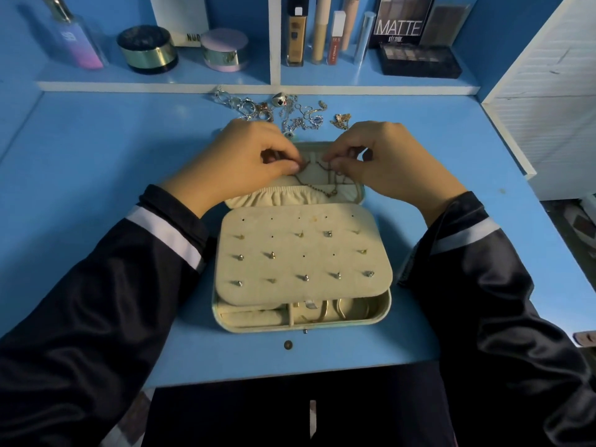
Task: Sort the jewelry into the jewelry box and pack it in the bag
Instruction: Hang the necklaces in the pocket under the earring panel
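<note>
Pinching chain (317, 187) between left hand (238, 156) and right hand (387, 159), fingertips closed on it | spans left-right over box (385, 312) lid (309, 146), sagging onto pocket (283, 195) | both hands equally near

Perfume bottle (75, 40), dark jar (147, 50), pink jar (224, 50), eyeshadow palette (419, 61) (lid marked MATTE)

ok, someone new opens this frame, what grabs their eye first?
The open cream jewelry box sits at the centre of the blue desk, its panel studded with earrings. Over its lid, the left hand and right hand each pinch a thin necklace chain. Behind them a loose jewelry pile lies on the desk below the shelf.
</note>
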Demonstrator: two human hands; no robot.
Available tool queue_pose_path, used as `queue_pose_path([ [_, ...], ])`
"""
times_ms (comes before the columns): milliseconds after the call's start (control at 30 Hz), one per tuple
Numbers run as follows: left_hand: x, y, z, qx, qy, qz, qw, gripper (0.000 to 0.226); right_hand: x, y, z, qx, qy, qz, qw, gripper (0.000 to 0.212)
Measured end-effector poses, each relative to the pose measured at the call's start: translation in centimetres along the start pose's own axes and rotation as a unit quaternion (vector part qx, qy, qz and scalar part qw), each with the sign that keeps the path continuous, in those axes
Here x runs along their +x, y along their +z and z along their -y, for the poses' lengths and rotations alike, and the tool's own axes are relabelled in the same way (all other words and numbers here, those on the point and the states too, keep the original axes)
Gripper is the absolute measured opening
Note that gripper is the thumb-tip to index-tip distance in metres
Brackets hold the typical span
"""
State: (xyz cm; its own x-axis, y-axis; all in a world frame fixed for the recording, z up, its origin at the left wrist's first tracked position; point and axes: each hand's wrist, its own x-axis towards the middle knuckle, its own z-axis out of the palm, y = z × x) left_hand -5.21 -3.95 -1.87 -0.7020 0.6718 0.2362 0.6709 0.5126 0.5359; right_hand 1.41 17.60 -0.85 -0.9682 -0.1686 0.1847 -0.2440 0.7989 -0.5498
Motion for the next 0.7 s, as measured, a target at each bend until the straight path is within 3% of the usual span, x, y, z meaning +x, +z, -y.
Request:
queue_pose_path([
  [367,-0.2,-0.4,0.7,-0.055,-0.026,0.039,0.997,0.013,-1.2,-1.7,0.5,0.123,0.018,0.134,0.983,0.017],
  [700,-0.2,-0.3,0.6,-0.063,-0.029,0.037,0.997,0.013,-1.0,-1.1,0.2,0.082,-0.002,0.119,0.990,0.014],
])
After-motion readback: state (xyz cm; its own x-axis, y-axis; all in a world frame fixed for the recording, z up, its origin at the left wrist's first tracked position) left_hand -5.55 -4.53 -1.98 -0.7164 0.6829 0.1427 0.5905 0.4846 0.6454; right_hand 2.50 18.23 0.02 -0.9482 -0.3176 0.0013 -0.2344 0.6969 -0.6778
